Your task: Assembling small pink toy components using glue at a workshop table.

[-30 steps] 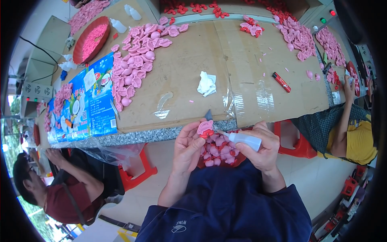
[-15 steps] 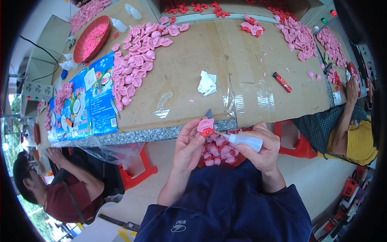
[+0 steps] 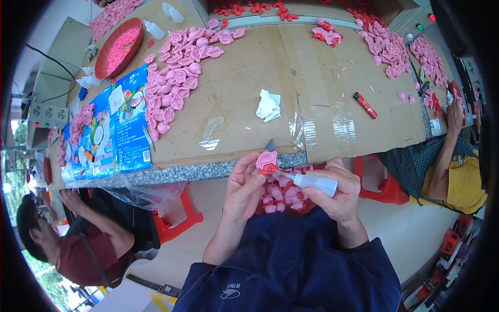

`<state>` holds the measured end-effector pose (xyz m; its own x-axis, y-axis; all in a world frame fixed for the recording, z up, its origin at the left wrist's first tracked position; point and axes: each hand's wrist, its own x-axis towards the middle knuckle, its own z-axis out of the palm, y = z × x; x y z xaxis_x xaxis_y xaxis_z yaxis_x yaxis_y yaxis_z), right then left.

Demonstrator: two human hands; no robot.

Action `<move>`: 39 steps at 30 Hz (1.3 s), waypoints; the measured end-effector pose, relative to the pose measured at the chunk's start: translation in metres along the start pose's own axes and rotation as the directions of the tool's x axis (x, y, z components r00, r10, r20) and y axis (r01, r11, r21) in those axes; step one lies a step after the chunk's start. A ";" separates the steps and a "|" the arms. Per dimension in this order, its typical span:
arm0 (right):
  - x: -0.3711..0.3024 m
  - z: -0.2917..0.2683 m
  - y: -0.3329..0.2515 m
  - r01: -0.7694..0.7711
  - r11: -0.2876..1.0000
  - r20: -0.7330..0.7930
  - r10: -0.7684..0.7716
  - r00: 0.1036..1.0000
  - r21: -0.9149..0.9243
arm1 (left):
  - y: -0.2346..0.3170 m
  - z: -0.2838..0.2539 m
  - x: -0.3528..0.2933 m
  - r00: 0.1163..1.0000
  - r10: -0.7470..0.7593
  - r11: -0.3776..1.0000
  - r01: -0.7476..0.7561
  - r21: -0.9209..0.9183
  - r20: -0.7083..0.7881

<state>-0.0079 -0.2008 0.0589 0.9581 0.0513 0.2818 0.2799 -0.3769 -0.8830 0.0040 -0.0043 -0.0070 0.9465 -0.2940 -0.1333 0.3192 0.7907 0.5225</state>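
Note:
Between the thumb and fingers of my left hand (image 3: 243, 188) is a small pink and red plastic toy part (image 3: 267, 161), its pink hollow shell up and its red piece below. My right hand (image 3: 339, 190) is wrapped round a white squeeze bottle (image 3: 317, 183). The bottle lies tilted, its thin nozzle pointing left at the red piece; whether the tip touches cannot be made out. Below both hands, in my lap, sits a heap of pink and red parts (image 3: 280, 195) in a red container, mostly hidden by my hands.
Cardboard (image 3: 239, 78) covers the table, holding a crumpled white tissue (image 3: 268, 106), a red marker-like tube (image 3: 365, 105) and heaps of pink shells (image 3: 174, 83). A red basin (image 3: 136, 44) of pink pieces stands far left. Co-workers sit at left and right, near red stools (image 3: 179, 218).
The view has shifted very slightly. Both hands keep nearly the same pose, with the toy part and the bottle still held close together.

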 end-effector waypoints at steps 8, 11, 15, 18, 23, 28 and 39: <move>0.003 0.002 0.002 0.024 1.000 -0.018 -0.024 1.000 0.004 | -0.001 0.005 -0.001 0.999 -0.045 0.999 0.045 0.006 -0.002; 0.002 0.004 0.004 0.019 1.000 -0.052 -0.018 0.998 0.012 | -0.002 0.004 -0.002 0.998 -0.059 0.998 0.058 0.016 0.008; 0.003 0.004 0.005 0.032 0.999 -0.045 -0.033 0.998 -0.005 | -0.002 0.006 -0.002 0.998 -0.064 0.998 0.064 0.024 0.012; 0.003 0.004 0.005 0.011 1.000 -0.062 -0.012 0.998 -0.008 | -0.002 0.007 -0.002 0.997 -0.073 0.997 0.073 0.017 0.018; 0.004 0.006 0.002 0.059 0.998 -0.043 -0.060 0.997 -0.015 | -0.002 0.007 -0.003 0.998 -0.069 0.998 0.069 0.007 0.008; 0.003 0.006 0.000 0.064 0.998 -0.021 -0.065 0.998 -0.028 | -0.003 0.008 -0.002 0.999 -0.050 0.998 0.051 0.044 -0.007; 0.000 0.001 0.001 0.025 0.999 0.004 -0.025 1.000 0.020 | -0.003 0.004 -0.002 0.998 -0.058 0.998 0.058 0.015 -0.010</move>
<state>-0.0073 -0.1998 0.0578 0.9511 0.0644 0.3022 0.3047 -0.3572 -0.8829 0.0009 -0.0084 -0.0047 0.9268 -0.3339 -0.1720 0.3730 0.7642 0.5262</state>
